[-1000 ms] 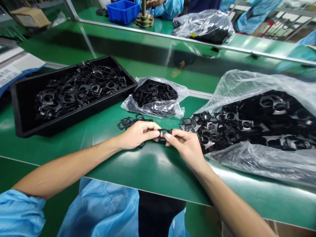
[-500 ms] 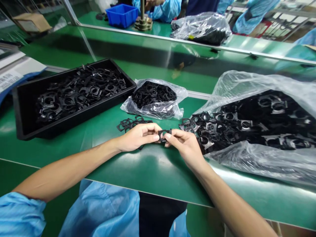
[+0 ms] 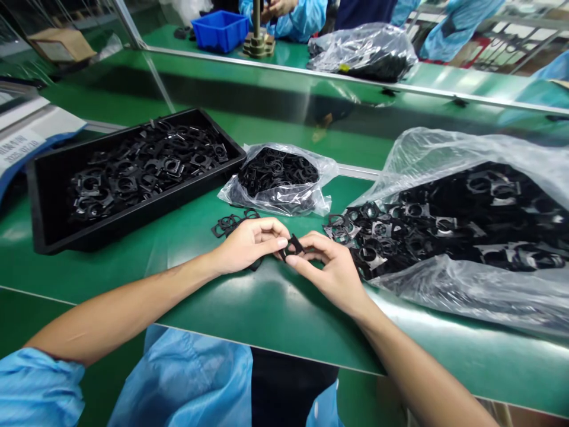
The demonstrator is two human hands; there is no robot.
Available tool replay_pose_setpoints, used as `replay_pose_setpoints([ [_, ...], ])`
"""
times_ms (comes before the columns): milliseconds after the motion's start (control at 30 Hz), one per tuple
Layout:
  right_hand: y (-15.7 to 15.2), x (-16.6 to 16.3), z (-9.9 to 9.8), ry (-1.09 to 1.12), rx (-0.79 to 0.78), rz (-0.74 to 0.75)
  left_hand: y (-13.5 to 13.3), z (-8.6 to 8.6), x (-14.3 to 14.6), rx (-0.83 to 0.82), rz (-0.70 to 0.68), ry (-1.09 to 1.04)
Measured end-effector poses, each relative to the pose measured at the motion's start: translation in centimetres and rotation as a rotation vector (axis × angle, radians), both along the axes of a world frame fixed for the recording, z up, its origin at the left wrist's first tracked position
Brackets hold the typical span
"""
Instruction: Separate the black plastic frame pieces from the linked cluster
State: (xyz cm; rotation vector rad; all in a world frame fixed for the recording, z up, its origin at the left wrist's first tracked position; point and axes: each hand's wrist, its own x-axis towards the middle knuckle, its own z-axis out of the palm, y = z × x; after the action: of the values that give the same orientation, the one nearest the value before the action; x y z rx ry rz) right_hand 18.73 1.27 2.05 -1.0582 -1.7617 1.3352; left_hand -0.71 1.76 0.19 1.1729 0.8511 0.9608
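Observation:
My left hand (image 3: 249,243) and my right hand (image 3: 331,267) meet over the green table (image 3: 267,308), both pinching one small black plastic part (image 3: 292,245) between their fingertips. The part is tilted between the thumbs and forefingers. Just behind my left hand lies a small loose pile of flat black rings (image 3: 231,223). Right of my right hand, black square parts spill from a large open clear bag (image 3: 466,207). A smaller clear bag of black rings (image 3: 280,178) lies behind my hands.
A black tray (image 3: 44,178) holding several black parts stands at the left. Papers lie at the far left edge. Across a metal rail, a blue bin (image 3: 220,29), a metal stand (image 3: 259,38), another bag of parts (image 3: 364,50) and people in blue coats.
The black part was level between my fingertips; now it is turned to a tilt and my two hands have closed in a little towards each other.

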Motion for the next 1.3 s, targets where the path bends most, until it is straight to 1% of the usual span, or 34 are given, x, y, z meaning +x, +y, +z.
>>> replay_pose_setpoints([
  [67, -0.01, 0.01, 0.06, 0.013, 0.002, -0.015, 0.07, -0.21, 0.03, 0.008, 0.028, -0.025],
  [167, 0.04, 0.13, 0.11, -0.038, 0.049, -0.039, 0.09, -0.45, -0.04, 0.022, 0.045, -0.009],
  [233, 0.06, 0.19, 0.14, -0.08, 0.079, -0.008, 0.02, -0.46, -0.1, 0.058, 0.055, 0.024],
  [367, 0.15, 0.19, 0.13, -0.117, 0.129, 0.078, -0.13, -0.28, 0.0, 0.119, 0.031, 0.121],
  [433, 0.29, 0.2, 0.01, -0.107, 0.149, 0.057, -0.07, -0.33, 0.15, 0.117, 0.04, 0.135],
  [600, 0.55, 0.42, -0.4, -0.076, 0.169, 0.014, 0.16, -0.71, 0.46, 0.072, 0.124, 0.079],
  [767, 0.25, 0.58, -0.21, -0.075, 0.247, -0.084, -0.17, -0.54, 0.64, 0.131, 0.162, 0.207],
  [900, 0.01, 0.48, -0.02, -0.062, 0.267, -0.083, -0.45, -0.42, 0.61, 0.195, 0.165, 0.276],
  [1033, 0.01, 0.35, -0.1, -0.077, 0.268, -0.071, -0.45, -0.58, 0.47, 0.187, 0.202, 0.214],
  [1167, 0.16, 0.31, -0.29, -0.048, 0.26, -0.08, -0.33, -0.66, 0.36, 0.2, 0.17, 0.152],
  [1300, 0.28, 0.26, -0.41, 0.03, 0.202, -0.095, -0.22, -0.64, 0.34, 0.197, 0.147, 0.095],
])
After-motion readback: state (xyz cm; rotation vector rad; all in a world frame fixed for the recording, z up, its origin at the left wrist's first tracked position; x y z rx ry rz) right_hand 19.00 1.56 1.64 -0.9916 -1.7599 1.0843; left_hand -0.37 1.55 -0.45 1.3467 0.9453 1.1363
